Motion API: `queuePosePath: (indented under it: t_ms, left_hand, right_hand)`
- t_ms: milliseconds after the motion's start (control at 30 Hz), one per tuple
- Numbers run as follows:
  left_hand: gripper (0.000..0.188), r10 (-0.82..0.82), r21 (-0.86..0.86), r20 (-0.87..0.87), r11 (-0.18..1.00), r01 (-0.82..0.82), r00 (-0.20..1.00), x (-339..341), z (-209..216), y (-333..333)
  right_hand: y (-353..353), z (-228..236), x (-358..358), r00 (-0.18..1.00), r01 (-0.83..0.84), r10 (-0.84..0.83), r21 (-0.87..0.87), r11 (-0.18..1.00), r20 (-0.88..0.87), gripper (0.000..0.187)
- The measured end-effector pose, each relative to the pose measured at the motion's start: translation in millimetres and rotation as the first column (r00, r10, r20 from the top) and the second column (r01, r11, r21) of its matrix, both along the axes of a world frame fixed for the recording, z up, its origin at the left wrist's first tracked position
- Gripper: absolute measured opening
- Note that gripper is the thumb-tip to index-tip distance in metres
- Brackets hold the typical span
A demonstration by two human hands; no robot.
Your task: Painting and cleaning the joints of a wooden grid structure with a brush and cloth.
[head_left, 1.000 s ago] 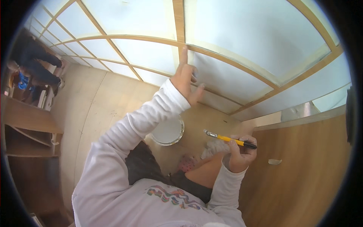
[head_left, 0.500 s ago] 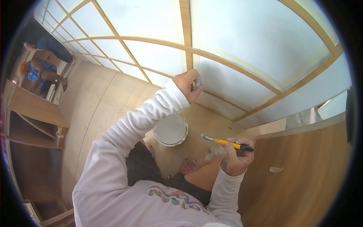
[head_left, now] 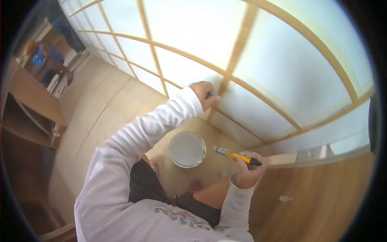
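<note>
Yellow tool (head_left: 234, 155) gripped by right fingers (head_left: 243, 166); left arm (head_left: 149, 126) outstretched, fingers (head_left: 206, 87) curled, contents unclear.

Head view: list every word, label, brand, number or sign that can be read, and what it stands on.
None can be read.
White sweatshirt: multicoloured chest print, too blurred to read.
Yellow-and-black tool in the right hand: no legible marking.
Round bucket: no legible label.

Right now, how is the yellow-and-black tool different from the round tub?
The yellow-and-black tool is long and thin; the tub is wide and round. The tool is bright yellow and black; the tub looks pale grey on top. The tool is held in the right hand; the tub sits on the floor.
</note>
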State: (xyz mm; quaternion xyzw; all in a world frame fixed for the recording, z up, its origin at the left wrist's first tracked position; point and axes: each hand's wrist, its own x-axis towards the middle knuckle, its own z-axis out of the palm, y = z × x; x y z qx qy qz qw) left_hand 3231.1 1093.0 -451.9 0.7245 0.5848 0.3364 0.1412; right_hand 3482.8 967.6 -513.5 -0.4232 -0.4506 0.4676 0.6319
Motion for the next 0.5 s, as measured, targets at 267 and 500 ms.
queuePosePath:
  t_ms: [267,500]
  left_hand:
    - [0.030,0.403,-0.015,-0.017,0.915,-0.403,0.915,-104,-39,78]
    - [0.039,0.476,-0.472,-0.394,0.629,-0.618,0.786,-255,-248,70]
  right_hand:
    - [5,12,-38,0.985,-0.020,0.039,-0.111,0.994,0.168,0.030]
    - [14,5,-61,0.981,0.109,-0.089,-0.109,0.988,0.174,0.024]
